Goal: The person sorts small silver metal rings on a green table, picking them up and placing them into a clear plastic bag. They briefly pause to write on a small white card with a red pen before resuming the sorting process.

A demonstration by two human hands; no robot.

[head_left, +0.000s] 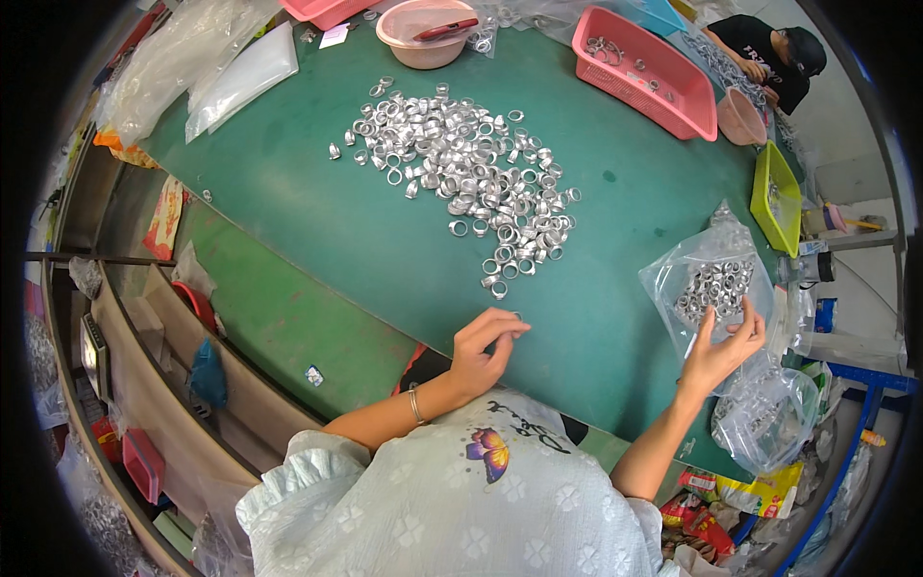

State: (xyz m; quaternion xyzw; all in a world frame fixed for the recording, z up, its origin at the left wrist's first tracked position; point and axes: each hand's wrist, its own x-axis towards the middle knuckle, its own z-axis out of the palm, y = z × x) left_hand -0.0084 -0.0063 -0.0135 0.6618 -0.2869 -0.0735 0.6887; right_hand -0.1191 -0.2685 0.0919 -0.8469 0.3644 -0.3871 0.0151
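A heap of silver metal rings point(461, 163) lies loose on the green tabletop point(317, 192), in front of me. My left hand point(484, 354) is at the near edge of the table, below the heap, with its fingers curled together. Part of a silver ring point(517, 314) shows at its fingertips; the rest is hidden by the fingers. On the right, my right hand point(719, 358) has thumb and fingers apart over a clear plastic bag point(670, 279). Several small silver rings point(713, 288) are gathered on the bag just beyond those fingertips.
Another clear bag of metal pieces point(764, 418) sits at the near right corner. A pink basket point(649, 82), a pink bowl point(426, 48) and a yellow-green basket point(777, 197) stand along the far side. Another person point(774, 62) works at the far right. Shelving point(183, 404) is at left.
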